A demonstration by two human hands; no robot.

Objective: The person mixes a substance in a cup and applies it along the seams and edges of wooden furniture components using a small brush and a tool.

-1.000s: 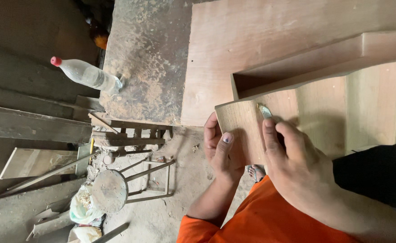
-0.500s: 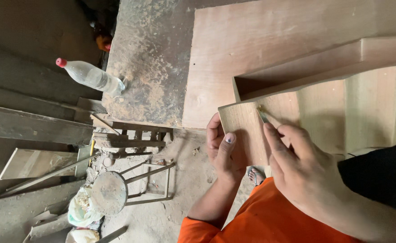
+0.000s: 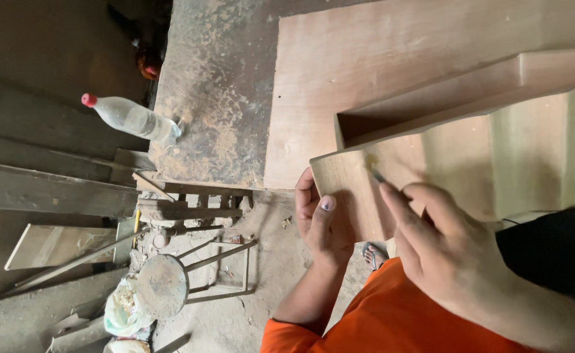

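Your left hand is clamped on the wooden box corner, right hand pinching a small blade against it, plastic bottle well off on the surface

Dusty workbench, plastic bottle, round metal stool, stacked planks, dirt floor, dim light

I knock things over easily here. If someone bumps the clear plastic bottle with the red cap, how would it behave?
The clear plastic bottle with the red cap looks tall, narrow and mostly empty, so probably light and quick to tip. Its round body would likely roll across the dusty workbench top, and it stands near the edge.
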